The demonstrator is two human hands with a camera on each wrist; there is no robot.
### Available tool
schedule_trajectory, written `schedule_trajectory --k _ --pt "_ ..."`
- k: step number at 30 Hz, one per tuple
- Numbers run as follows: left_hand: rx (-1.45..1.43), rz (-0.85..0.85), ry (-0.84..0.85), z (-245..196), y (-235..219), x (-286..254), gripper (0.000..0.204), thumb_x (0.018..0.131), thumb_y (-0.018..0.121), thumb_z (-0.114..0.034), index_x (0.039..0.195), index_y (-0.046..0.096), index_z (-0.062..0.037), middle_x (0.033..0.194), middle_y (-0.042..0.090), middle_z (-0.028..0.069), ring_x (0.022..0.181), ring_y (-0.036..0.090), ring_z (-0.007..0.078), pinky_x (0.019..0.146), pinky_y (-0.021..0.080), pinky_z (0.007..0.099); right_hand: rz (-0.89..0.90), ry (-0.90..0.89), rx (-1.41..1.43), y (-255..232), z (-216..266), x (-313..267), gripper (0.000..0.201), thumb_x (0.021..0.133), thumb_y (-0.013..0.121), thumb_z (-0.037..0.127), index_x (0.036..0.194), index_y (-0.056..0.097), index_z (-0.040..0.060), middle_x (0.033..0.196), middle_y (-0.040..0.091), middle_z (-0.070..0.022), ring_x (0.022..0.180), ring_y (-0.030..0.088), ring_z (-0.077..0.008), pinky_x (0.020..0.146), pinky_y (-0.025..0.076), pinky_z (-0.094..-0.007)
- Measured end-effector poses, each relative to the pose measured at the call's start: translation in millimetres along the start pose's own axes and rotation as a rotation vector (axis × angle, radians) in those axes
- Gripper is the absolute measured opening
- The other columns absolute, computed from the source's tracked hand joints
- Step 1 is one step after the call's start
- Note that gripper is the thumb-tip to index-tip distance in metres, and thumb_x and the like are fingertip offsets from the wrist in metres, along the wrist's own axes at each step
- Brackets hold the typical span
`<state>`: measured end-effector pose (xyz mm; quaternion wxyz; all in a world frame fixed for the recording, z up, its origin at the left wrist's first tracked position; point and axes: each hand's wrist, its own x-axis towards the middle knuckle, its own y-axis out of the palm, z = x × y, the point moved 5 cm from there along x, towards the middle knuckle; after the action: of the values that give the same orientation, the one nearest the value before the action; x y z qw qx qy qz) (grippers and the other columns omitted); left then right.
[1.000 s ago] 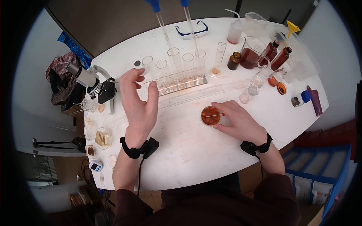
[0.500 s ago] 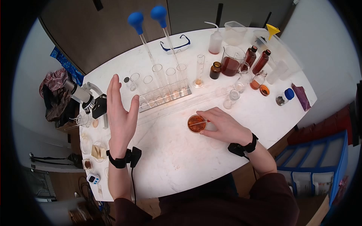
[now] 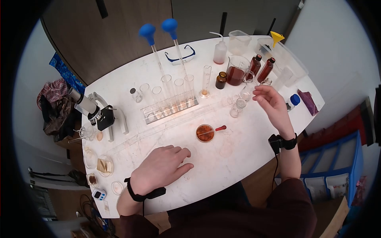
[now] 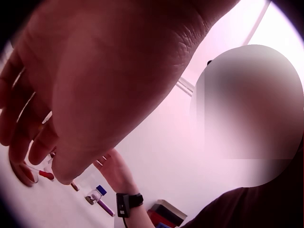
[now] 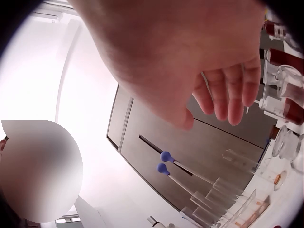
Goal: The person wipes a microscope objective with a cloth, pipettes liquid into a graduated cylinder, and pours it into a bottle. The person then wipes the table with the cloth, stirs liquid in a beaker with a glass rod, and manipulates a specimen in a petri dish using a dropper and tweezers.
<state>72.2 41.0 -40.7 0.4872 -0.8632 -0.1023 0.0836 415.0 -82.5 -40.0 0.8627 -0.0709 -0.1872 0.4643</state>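
Note:
A round petri dish (image 3: 202,137) with mottled orange-brown contents lies on the white table in the head view. Across it rests a thin tool with a red handle (image 3: 221,128), the handle jutting out to the right. My left hand (image 3: 160,168) is held over the near part of the table, left of the dish, fingers loosely bent with nothing in them. Raised at the right, my right hand (image 3: 274,109) has relaxed fingers and holds nothing; in the head view it overlaps the glassware behind. The right wrist view shows the fingers (image 5: 219,97) hanging loosely apart.
Behind the dish stands a test tube rack (image 3: 170,111) with two blue-bulbed pipettes (image 3: 170,27). A microscope (image 3: 105,117) is at the left. Back right are a beaker (image 3: 236,75) of dark red liquid, a brown bottle (image 3: 221,80) and a blue-capped jar (image 3: 294,100).
My right hand has left the petri dish and risen to the right. My left hand has come down from beside the rack to the near table. The dish and tool stay in place.

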Motion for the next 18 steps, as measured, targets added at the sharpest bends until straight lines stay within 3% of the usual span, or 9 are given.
schedule_trajectory --k 2,3,5,7,9,10,13,18 --pt "0.066 0.178 -0.023 9 32 4 0.029 0.105 0.064 -0.035 0.106 0.065 -0.0059 0.088 0.071 0.0131 0.087 0.071 0.0340 0.076 0.055 0.0439 -0.020 0.066 0.004 -14 -14 2 0.032 0.103 0.067 0.011 0.133 0.062 0.0000 0.118 0.072 -0.0062 0.104 0.068 -0.0127 0.098 0.052 -0.0287" --pt "0.057 0.180 -0.026 7 37 4 0.029 0.105 0.064 -0.035 0.106 0.065 -0.0059 0.088 0.071 0.0131 0.087 0.071 0.0340 0.076 0.055 0.0439 -0.044 0.131 0.012 -19 -23 1 0.032 0.104 0.067 0.012 0.134 0.062 -0.0002 0.116 0.071 -0.0055 0.102 0.068 -0.0124 0.097 0.052 -0.0281" --pt "0.062 0.356 0.001 3 54 3 0.032 0.106 0.061 -0.032 0.097 0.061 -0.0012 0.081 0.069 0.0170 0.085 0.070 0.0385 0.076 0.056 0.0489 -0.049 0.160 -0.039 -20 -37 -1 0.033 0.105 0.067 0.014 0.134 0.061 -0.0004 0.116 0.070 -0.0049 0.096 0.067 -0.0114 0.091 0.053 -0.0283" --pt "0.018 0.365 0.035 -8 64 -2 0.031 0.106 0.061 -0.030 0.097 0.060 -0.0012 0.078 0.068 0.0171 0.080 0.069 0.0403 0.074 0.055 0.0492 -0.100 0.015 -0.171 -26 -53 0 0.038 0.103 0.069 0.017 0.136 0.061 -0.0005 0.118 0.069 -0.0070 0.093 0.067 -0.0101 0.084 0.054 -0.0285" --pt "-0.058 0.364 0.206 -27 76 -8 0.033 0.107 0.060 -0.036 0.100 0.060 -0.0034 0.078 0.066 0.0151 0.081 0.067 0.0382 0.072 0.053 0.0482 -0.146 0.017 -0.304 -35 -64 10 0.042 0.102 0.071 0.018 0.138 0.060 -0.0001 0.119 0.069 -0.0087 0.091 0.067 -0.0101 0.082 0.054 -0.0284" --pt "-0.071 0.437 0.235 -37 80 -11 0.034 0.107 0.060 -0.034 0.099 0.058 -0.0017 0.078 0.065 0.0161 0.081 0.067 0.0392 0.071 0.054 0.0488 -0.185 0.014 -0.434 -38 -67 17 0.045 0.101 0.072 0.019 0.140 0.060 0.0002 0.120 0.069 -0.0103 0.089 0.066 -0.0102 0.080 0.055 -0.0283" --pt "-0.134 0.514 0.315 -55 105 -28 0.034 0.107 0.062 -0.033 0.097 0.057 -0.0007 0.078 0.064 0.0170 0.079 0.067 0.0403 0.071 0.054 0.0502 -0.182 0.042 -0.450 -34 -81 34 0.051 0.098 0.075 0.022 0.143 0.059 0.0012 0.121 0.070 -0.0128 0.084 0.065 -0.0112 0.079 0.055 -0.0288" --pt "-0.170 0.600 0.398 -71 122 -40 0.032 0.104 0.066 -0.030 0.098 0.057 0.0008 0.077 0.065 0.0191 0.078 0.067 0.0418 0.069 0.054 0.0512 -0.155 0.054 -0.576 -18 -80 48 0.058 0.094 0.079 0.027 0.143 0.058 0.0016 0.119 0.071 -0.0103 0.079 0.064 -0.0134 0.076 0.055 -0.0318"
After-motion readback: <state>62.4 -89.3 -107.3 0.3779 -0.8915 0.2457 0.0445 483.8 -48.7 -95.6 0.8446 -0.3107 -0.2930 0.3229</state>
